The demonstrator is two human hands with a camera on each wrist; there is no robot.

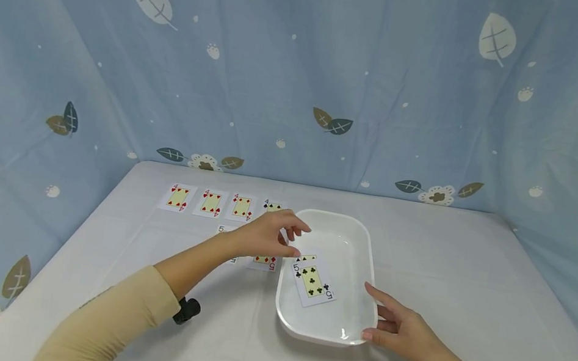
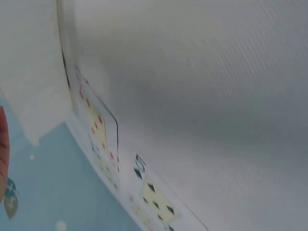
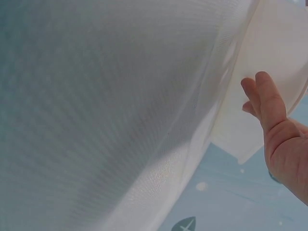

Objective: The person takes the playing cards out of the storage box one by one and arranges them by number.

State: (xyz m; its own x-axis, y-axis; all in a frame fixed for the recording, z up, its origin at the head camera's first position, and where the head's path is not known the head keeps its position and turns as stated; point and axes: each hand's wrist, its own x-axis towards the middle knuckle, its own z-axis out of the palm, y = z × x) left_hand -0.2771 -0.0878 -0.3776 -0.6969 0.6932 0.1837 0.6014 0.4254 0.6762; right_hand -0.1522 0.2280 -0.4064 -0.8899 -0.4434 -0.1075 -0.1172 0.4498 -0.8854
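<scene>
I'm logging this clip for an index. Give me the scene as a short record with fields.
setting: table under a white cloth, blue leaf-print backdrop
tray: white tray at the middle of the table
in tray: five of clubs face up, another card partly under it
left hand: left hand over the tray's left rim, fingers curled; what it pinches, if anything, cannot be told
right hand: right hand open, fingers at the tray's right near edge
on table: row of fours at the back, fives nearer, partly hidden by the left hand
</scene>
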